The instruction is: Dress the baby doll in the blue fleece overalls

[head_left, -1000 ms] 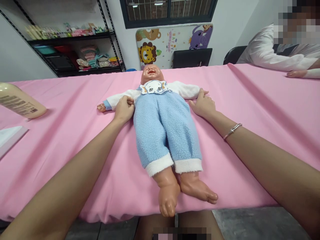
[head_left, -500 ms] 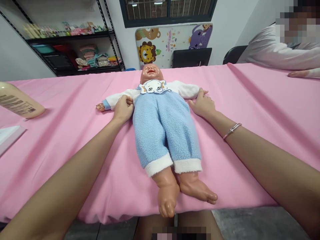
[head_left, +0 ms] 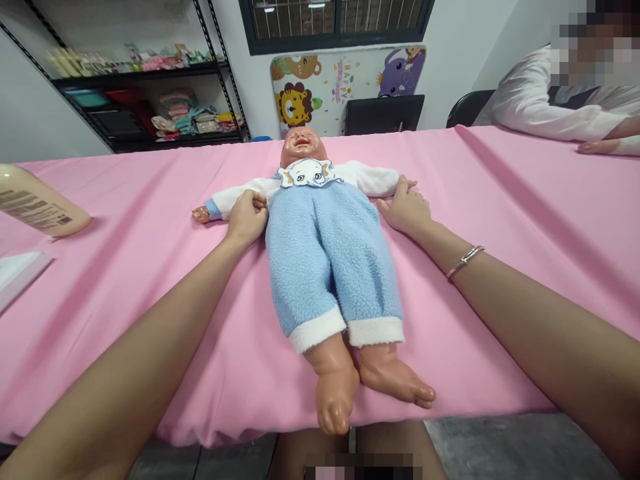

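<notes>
A baby doll (head_left: 327,260) in a blue fleece romper with white sleeves lies on its back on the pink-covered table (head_left: 125,267), head away from me, bare feet at the near edge. My left hand (head_left: 246,217) is closed around the doll's white sleeve near its shoulder. My right hand (head_left: 406,208) rests on the doll's other sleeve, fingers curled over the arm. A silver bracelet (head_left: 465,260) circles my right wrist.
A beige bottle (head_left: 37,203) lies on its side at the left edge, with a white flat item (head_left: 17,273) below it. Another person in a white sleeve (head_left: 545,110) leans on the table at far right. Black shelving (head_left: 150,100) and black chairs (head_left: 384,115) stand behind.
</notes>
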A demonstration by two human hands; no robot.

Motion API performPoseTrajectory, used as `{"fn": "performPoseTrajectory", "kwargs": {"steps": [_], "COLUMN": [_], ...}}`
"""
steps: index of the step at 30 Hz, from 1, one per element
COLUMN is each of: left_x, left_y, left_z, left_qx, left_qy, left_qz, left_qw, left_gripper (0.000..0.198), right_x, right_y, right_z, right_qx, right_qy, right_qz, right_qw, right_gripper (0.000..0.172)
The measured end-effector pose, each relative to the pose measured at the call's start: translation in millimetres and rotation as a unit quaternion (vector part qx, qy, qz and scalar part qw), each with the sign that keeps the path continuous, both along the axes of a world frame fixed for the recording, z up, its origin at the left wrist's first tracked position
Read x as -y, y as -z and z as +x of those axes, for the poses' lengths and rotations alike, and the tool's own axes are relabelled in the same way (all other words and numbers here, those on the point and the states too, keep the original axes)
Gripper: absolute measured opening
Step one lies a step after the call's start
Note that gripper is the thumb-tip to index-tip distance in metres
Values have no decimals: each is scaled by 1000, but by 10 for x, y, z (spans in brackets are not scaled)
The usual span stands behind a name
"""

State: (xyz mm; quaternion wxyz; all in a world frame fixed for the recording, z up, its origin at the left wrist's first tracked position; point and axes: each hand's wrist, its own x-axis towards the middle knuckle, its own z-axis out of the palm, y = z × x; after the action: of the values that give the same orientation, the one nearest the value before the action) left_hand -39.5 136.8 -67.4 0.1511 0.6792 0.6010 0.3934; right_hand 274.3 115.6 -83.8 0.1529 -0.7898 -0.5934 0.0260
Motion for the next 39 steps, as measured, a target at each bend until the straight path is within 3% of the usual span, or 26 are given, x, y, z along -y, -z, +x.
{"fn": "performPoseTrajectory", "kwargs": {"steps": [39], "left_x": [-20], "left_y": [10], "left_z": [-12], "left_qx": [9], "left_qy": [6], "left_qz": [-1], "left_qw": [1000], "left_gripper": [17], "right_x": [-20], "right_y": [22], "right_z": [18], "right_qx": [-7], "right_qy": [-3], "right_qz": [9], "right_qw": [1000], "right_gripper": [81]}}
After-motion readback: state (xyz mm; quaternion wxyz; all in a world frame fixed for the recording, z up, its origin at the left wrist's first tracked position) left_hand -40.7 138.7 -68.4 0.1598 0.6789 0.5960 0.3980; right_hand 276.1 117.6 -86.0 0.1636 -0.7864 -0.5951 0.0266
